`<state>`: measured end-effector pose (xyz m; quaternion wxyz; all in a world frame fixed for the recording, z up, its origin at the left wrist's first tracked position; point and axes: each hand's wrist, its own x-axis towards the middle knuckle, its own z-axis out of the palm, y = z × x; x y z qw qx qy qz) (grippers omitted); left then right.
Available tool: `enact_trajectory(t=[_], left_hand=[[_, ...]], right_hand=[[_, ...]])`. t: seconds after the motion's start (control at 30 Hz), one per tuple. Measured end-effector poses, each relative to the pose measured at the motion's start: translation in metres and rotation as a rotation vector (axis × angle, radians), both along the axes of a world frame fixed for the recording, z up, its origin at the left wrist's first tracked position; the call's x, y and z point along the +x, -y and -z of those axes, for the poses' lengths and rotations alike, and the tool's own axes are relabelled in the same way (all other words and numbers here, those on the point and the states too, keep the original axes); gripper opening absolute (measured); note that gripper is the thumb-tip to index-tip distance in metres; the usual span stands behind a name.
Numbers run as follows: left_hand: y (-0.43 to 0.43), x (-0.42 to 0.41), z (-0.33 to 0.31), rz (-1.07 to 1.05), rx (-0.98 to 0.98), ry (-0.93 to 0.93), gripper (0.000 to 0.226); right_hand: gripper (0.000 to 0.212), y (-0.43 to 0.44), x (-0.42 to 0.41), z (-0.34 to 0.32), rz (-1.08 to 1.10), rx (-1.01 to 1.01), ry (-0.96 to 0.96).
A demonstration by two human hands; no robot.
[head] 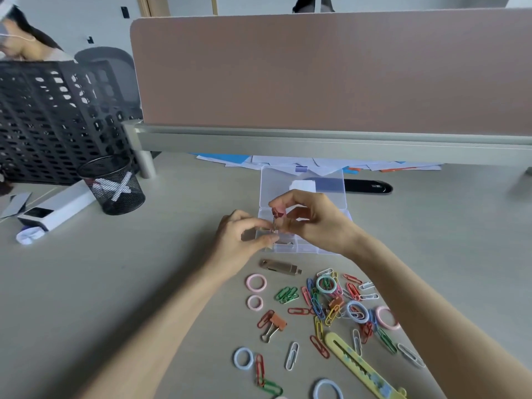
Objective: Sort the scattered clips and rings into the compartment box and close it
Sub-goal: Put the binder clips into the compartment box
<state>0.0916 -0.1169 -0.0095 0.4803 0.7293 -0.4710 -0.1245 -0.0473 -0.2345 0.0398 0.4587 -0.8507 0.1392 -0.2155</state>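
I observed both hands over the open compartment box (302, 180): right hand (313, 220) pinched a red binder clip (278, 213); left hand (244, 240) gripped its wire handles.

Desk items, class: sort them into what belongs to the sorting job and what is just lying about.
Job: compartment box, paper clips, rings, binder clip held by both hands.
Lying about: USB stick, yellow utility knife, mesh pen cup, papers.

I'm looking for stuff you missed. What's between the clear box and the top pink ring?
A metal USB stick lies between the box and the pink ring, seen in the head view.
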Motion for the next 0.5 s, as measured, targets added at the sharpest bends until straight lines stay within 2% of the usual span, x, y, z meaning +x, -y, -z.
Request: enact_trajectory(t=[0.17, 0.33, 0.43, 0.5], left_hand=[[0.000, 0.002, 0.000, 0.036, 0.013, 0.015, 0.016], [0.007, 0.007, -0.004, 0.075, 0.138, 0.015, 0.007], [0.004, 0.008, -0.009, 0.080, 0.189, 0.202, 0.006], [-0.003, 0.007, -0.006, 0.094, 0.150, 0.342, 0.017]], right_hand=[[0.018, 0.008, -0.004, 0.005, 0.020, 0.028, -0.047], [0.015, 0.014, -0.009, 0.005, 0.042, -0.151, -0.143], [0.013, 0.014, -0.011, 0.003, 0.041, -0.273, -0.195], [0.011, 0.014, -0.012, 0.000, 0.034, -0.347, -0.217]])
